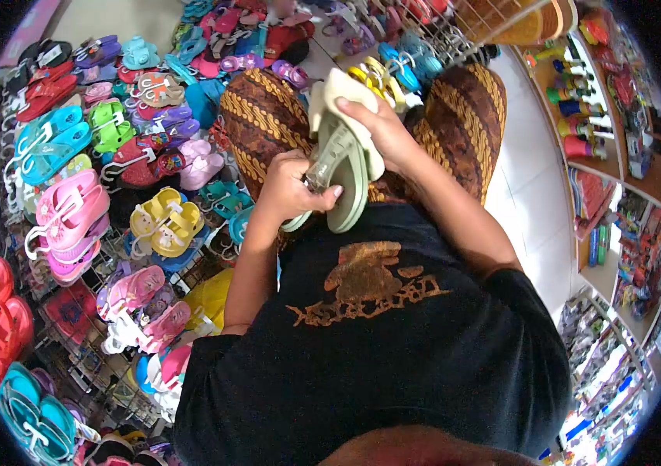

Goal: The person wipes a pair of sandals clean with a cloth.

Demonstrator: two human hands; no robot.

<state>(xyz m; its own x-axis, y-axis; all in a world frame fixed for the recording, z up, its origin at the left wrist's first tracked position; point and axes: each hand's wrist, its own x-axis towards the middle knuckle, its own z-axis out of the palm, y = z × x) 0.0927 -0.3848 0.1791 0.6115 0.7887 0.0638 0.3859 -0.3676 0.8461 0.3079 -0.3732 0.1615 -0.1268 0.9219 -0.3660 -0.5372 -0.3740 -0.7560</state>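
Note:
A pair of pale green sandals (pixel 351 182) is held up between my knees, above my lap. My left hand (pixel 297 186) is closed on the straps and edge of the green sandal, its thumb lying across the footbed. Cream-coloured footwear (pixel 352 92) lies against the top of the green pair. My right hand (pixel 381 130) grips this cream piece from the right, with the thumb on its surface. The fingers behind the footwear are hidden.
Racks of hanging sandals, among them a pink pair (pixel 72 206) and a yellow pair (pixel 166 221), fill the left side. A wire basket (pixel 493 23) stands at the top right. Shelves (pixel 606 147) with goods line the right, beside white floor tiles (pixel 528 194).

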